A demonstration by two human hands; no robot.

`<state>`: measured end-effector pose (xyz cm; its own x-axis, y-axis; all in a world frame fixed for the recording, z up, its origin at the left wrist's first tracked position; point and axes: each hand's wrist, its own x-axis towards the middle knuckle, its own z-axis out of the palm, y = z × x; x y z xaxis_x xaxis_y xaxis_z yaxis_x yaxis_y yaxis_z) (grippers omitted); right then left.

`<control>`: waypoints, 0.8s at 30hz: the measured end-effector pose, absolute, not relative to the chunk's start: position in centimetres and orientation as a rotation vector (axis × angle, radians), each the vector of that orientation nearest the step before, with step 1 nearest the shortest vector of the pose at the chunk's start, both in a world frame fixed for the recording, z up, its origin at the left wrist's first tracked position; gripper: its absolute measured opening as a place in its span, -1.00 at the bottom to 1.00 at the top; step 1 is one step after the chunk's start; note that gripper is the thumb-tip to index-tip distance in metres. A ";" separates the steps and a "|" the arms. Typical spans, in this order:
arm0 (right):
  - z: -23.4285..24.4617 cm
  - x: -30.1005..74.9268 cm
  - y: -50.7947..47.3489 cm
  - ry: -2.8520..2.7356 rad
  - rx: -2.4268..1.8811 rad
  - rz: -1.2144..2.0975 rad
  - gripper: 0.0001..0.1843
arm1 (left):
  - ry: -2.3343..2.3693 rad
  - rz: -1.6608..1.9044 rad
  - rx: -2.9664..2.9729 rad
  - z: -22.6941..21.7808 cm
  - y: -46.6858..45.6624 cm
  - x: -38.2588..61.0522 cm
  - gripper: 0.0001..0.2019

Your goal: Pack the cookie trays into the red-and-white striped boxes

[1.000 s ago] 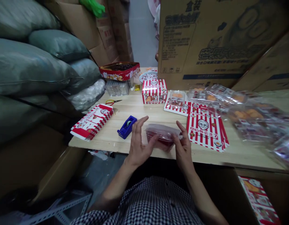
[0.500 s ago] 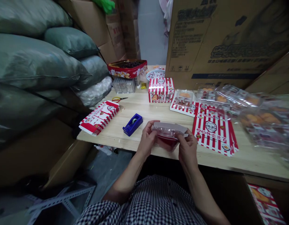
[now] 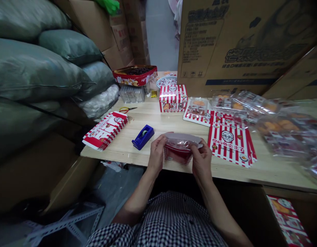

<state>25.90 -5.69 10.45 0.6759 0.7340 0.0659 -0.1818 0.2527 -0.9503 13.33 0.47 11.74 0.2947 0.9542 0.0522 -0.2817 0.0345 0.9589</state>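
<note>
A small red box with a clear plastic cover (image 3: pixel 179 148) is held above the near edge of the wooden table (image 3: pixel 173 123). My left hand (image 3: pixel 156 155) grips its left end with curled fingers, and my right hand (image 3: pixel 201 160) grips its right end the same way. A blue tape dispenser (image 3: pixel 143 137) lies just left of my left hand. A stack of flat red-and-white striped cartons (image 3: pixel 230 144) lies right of my right hand.
Another pile of flat striped cartons (image 3: pixel 106 130) lies at the table's left edge, with scissors (image 3: pixel 126 109) behind it. A folded striped box (image 3: pixel 173 98) and a red tin (image 3: pixel 134 75) stand at the back. Clear packs of snacks (image 3: pixel 271 120) cover the right. Grey sacks (image 3: pixel 45 72) and cardboard boxes (image 3: pixel 238 41) surround the table.
My hands went from open fingers around the covered box to closed grips on both its ends, lifting it slightly toward me. The camera view shifted a little.
</note>
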 end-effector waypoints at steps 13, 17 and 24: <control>10.2 28.4 -7.1 -0.457 -0.788 1.140 -0.53 | 0.807 1.164 1.106 11.2 1.4 14.7 -0.96; 9.7 28.6 -6.8 -0.421 -0.789 1.165 -0.61 | 0.772 1.163 1.082 11.0 1.1 15.0 -0.92; 10.1 28.8 -5.9 -0.523 -0.940 1.062 -0.83 | 0.589 1.030 0.977 11.2 1.2 13.3 -0.74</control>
<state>28.84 -5.87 10.11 0.4230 0.9038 -0.0655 -0.4985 0.1717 -0.8497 13.33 1.17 11.21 0.4237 0.9053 0.0286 -0.4344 0.1754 0.8835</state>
